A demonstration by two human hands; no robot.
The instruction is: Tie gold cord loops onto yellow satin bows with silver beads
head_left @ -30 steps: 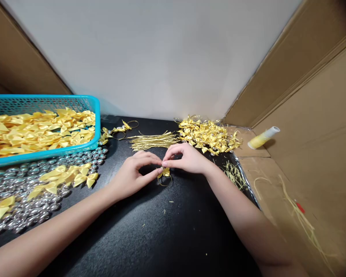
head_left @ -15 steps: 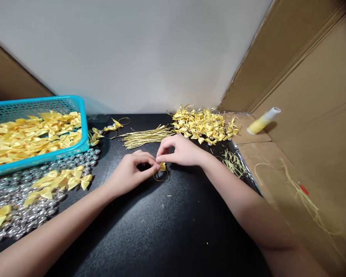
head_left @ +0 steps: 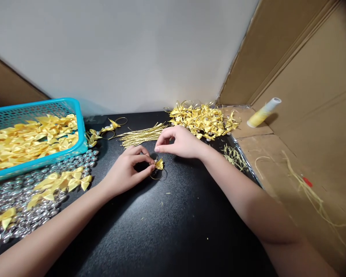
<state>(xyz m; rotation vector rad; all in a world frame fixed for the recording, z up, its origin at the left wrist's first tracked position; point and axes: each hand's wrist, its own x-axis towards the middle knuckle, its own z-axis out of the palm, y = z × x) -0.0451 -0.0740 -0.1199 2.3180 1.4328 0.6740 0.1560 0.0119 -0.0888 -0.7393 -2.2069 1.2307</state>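
Observation:
My left hand [head_left: 132,166] pinches a small yellow ribbon bow [head_left: 159,164] between thumb and fingertips, low over the black table. A thin gold cord loop [head_left: 163,177] hangs below the bow. Just above and to the right is my right hand [head_left: 177,142], its thumb and forefinger pressed together a little apart from the bow. Whatever those fingertips hold, if anything, is too small to see. Behind my hands lies a bundle of cut gold cords [head_left: 144,134]. A heap of yellow bows with cord loops and silver beads [head_left: 200,119] sits at the back right.
At left stands a blue basket [head_left: 82,130] of yellow bows. Silver beads [head_left: 46,207] spread before it, with several loose bows [head_left: 60,182] on top. Cord trimmings [head_left: 235,157] lie on the right. A spool [head_left: 263,112] stands on the cardboard, near loose yellow string [head_left: 302,184].
My right hand has drawn up and away from the bow, opening a gap between the hands. My left hand keeps its pinch, and more of the bow shows. The view has shifted slightly.

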